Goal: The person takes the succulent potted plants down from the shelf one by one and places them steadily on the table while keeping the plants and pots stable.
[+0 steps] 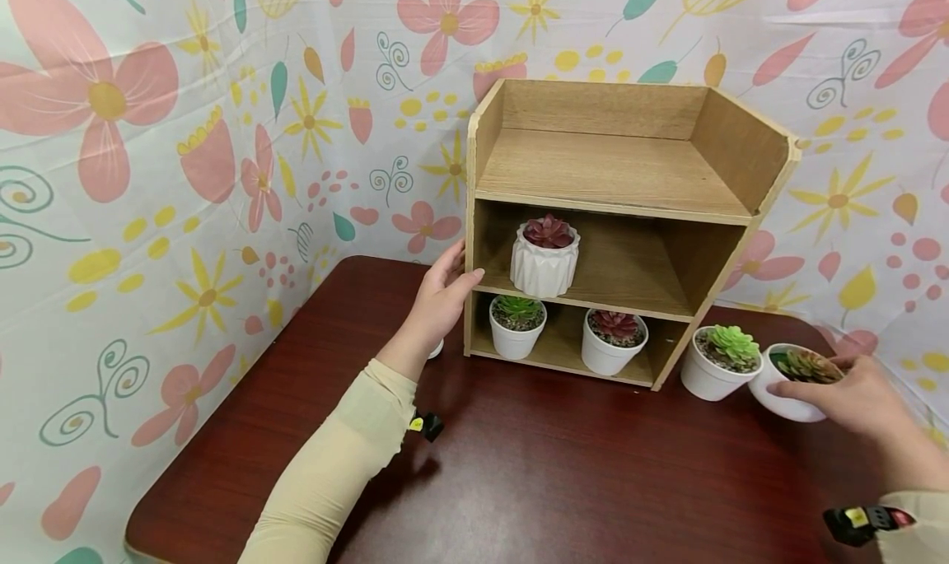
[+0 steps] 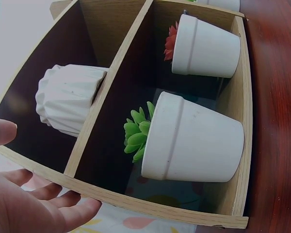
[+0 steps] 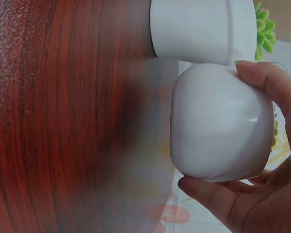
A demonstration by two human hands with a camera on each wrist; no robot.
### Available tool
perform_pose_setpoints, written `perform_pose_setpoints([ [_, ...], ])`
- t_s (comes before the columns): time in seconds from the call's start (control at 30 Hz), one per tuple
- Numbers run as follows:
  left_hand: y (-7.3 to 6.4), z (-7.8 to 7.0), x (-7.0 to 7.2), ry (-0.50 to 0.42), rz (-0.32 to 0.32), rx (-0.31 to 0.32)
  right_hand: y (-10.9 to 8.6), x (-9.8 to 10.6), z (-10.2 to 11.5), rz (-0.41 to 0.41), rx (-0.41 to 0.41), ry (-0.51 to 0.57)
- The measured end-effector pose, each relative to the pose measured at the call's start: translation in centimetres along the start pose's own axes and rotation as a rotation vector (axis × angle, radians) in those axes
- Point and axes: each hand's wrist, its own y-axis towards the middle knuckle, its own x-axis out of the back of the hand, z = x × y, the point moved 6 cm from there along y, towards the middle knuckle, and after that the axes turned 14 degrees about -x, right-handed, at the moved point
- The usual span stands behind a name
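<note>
My left hand (image 1: 443, 296) grips the left side panel of a wooden shelf (image 1: 608, 156), thumb at the front edge and fingers outside. My right hand (image 1: 871, 395) holds a rounded white pot (image 3: 218, 126) with a green and reddish succulent (image 1: 804, 366), thumb and fingers on opposite sides. Whether that pot touches the table is unclear. Beside it stands a tapered white pot (image 1: 708, 379) with a light green succulent. On the middle shelf sits a ribbed white pot (image 1: 544, 268) with a dark red succulent.
On the bottom shelf stand a white pot (image 1: 515, 342) with a green succulent and another white pot (image 1: 610, 356) with a red one. The shelf stands on a dark red-brown table (image 1: 519, 465). A white object (image 1: 436, 350) is mostly hidden behind my left wrist. Floral cloth (image 1: 282, 136) hangs behind.
</note>
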Motion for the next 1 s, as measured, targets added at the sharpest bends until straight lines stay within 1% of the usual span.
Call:
perform_pose_setpoints([
  [0.23,0.0,-0.1,0.0,-0.007,0.004,-0.011,0.2,0.0,0.0,-0.001,-0.015,-0.034],
  [0.47,0.0,-0.1,0.0,-0.009,-0.007,-0.008,0.9,-0.7,-1.2,0.035,-0.081,-0.042],
  [0.57,-0.1,0.0,0.0,-0.013,-0.013,-0.006,1.1,-0.9,-1.6,0.046,-0.097,-0.033],
  [0.7,-0.1,0.0,0.0,-0.009,-0.013,-0.006,1.1,-1.0,-1.7,0.049,-0.088,-0.009],
  [0.87,-0.1,0.0,-0.1,-0.010,-0.005,-0.004,1.0,-1.0,-1.4,0.042,-0.062,-0.014],
  [1.0,-0.1,0.0,-0.1,-0.008,-0.003,0.003,1.0,-1.3,-1.4,0.065,-0.061,-0.007],
])
